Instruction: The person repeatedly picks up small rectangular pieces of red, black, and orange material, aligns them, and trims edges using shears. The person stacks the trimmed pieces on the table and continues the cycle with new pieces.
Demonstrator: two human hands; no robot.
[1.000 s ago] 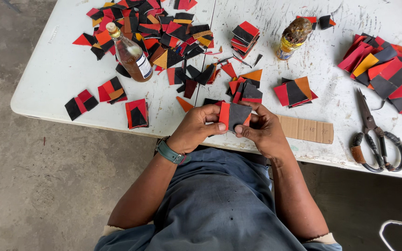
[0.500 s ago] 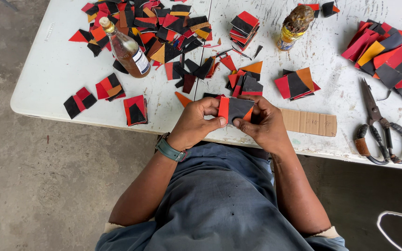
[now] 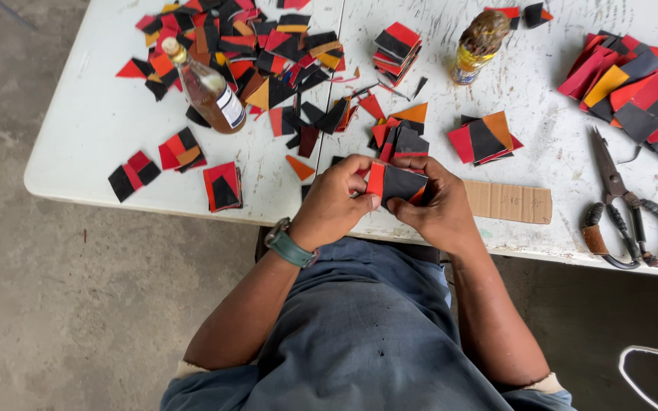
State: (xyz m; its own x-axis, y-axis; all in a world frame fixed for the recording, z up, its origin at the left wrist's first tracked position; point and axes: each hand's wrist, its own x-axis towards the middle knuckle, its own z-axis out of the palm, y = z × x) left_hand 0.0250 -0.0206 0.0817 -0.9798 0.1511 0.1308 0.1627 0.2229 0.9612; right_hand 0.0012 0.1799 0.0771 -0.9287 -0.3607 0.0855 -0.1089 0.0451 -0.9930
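Both hands meet at the table's near edge on a small patch of black, red and orange material (image 3: pixel 396 183). My left hand (image 3: pixel 334 201), with a green watch on the wrist, pinches its left side. My right hand (image 3: pixel 437 207) grips its right and lower edge, fingers curled over it. Just behind the hands lie loose black, red and orange scraps (image 3: pixel 399 137), and a strip of brown cardboard (image 3: pixel 509 202) lies right of my right hand.
On the white table (image 3: pixel 93 122): a glass bottle of amber liquid (image 3: pixel 206 90) lying tilted at left, a small jar (image 3: pixel 475 44) at the back, large black scissors (image 3: pixel 624 211) at right, piles of cut pieces (image 3: pixel 634 84), small joined patches (image 3: pixel 222 186). Concrete floor at left.
The hands have stayed on the patch, fingers shifting slightly along it. The view has drifted a little; nothing on the table has moved.
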